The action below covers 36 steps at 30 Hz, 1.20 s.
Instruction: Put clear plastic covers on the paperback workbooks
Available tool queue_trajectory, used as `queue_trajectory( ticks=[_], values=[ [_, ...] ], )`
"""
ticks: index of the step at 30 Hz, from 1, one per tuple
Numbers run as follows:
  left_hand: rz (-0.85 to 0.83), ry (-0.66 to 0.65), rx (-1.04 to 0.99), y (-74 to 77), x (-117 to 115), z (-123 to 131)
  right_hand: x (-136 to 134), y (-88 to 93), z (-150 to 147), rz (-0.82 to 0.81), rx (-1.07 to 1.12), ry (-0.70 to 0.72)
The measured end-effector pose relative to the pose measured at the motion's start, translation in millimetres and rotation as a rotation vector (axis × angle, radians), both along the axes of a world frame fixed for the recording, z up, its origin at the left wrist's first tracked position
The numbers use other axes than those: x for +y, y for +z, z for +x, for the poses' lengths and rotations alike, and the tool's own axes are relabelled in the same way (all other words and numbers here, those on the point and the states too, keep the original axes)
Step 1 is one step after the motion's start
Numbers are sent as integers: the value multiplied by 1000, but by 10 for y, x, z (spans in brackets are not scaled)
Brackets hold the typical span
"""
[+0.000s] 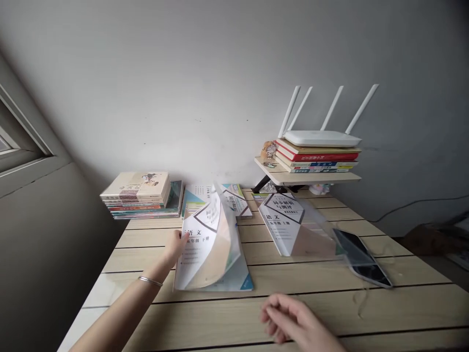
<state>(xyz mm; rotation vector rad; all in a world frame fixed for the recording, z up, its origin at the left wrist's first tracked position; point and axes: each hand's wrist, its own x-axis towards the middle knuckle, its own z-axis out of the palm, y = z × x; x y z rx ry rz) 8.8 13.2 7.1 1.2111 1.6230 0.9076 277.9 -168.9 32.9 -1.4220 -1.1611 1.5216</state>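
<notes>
While the right hand (287, 318) curls loosely, the left (177, 247) pinches a booklet (200, 266).

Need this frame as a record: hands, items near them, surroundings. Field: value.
left_hand: left hand grips the left edge of the front booklet
front_booklet: on the slatted table, front sheet curled up
right_hand: right hand loosely curled in front of the booklet, nothing visible in it
right_side: second booklet with clear film beside it; dark-screened phone farther right
back_left: stack of books
back_right: white router on books, on a raised stand
</notes>
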Motion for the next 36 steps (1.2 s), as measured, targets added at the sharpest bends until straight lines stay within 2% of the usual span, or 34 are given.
queue_trajectory(
  ticks=[3, 5, 8, 10, 13, 18, 23, 28, 30, 34, 36],
  values=[
    [65, 32, 87, -15, -47, 18, 407, 128, 48, 125, 3, -105],
    [216, 5, 217, 50, -95, 90, 697, 155, 58, 172, 87, -193],
    [454, -197, 413, 162, -143, 252, 1150, 100, 26, 170, 333, -281],
    [489, -344, 428, 202, -149, 363, 1424, 25, -29, 114, 445, -297],
    [489, -468, 362, 216, -113, 516, 1709, -71, -151, 89, 491, -215],
    [502, -517, 349, 261, 93, 768, 1884, -63, -361, 162, 448, -26],
    [455, -537, 491, 214, 363, 944, 2045, -82, -436, 266, 353, 2],
    [463, -527, 547, 85, 445, 868, 2150, -248, -431, 235, 274, 15],
    [451, -519, 492, 78, 448, 792, 2134, -270, -440, 243, 262, 22],
    [455, -432, 122, 155, 464, 667, 2068, -166, -552, 284, 316, 26],
    [470, -376, -5, 229, 463, 607, 2059, -94, -669, 323, 364, 76]
  ],
)
